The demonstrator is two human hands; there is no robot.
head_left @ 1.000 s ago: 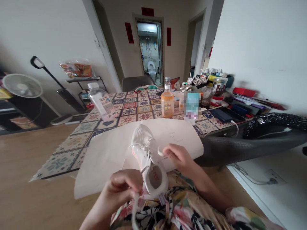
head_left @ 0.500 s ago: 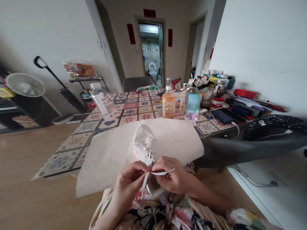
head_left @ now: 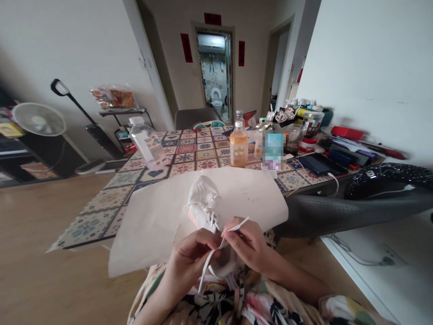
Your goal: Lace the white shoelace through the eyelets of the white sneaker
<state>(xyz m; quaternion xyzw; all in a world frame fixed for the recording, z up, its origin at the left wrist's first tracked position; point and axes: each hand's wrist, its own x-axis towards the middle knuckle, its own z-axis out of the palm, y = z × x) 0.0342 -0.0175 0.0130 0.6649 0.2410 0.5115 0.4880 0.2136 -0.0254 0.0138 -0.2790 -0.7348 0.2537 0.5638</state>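
A white shoe (head_left: 202, 198) rests on a large sheet of white paper (head_left: 152, 225) at the table's front edge, toe pointing away from me, its heel near my lap. Above the shoe's opening, my left hand (head_left: 194, 255) pinches a white shoelace (head_left: 206, 269), one end of which hangs down below the fingers. My right hand (head_left: 245, 241) grips the lace between thumb and fingers, and a tip sticks out up and to the right. The two hands are close together, with a short stretch of lace between them. Fingers partly hide the shoe's tongue.
On the patterned tablecloth (head_left: 185, 158) stand a large clear bottle (head_left: 149, 144) at the left and an orange drink bottle (head_left: 238, 149) in the middle. Jars, a dark tablet (head_left: 321, 164) and other items crowd the right side. A grey chair (head_left: 338, 214) is at the right.
My right hand has moved slightly up and its fingers have shifted along the lace. The lace's tip now points more upward, and the hanging end reaches lower.
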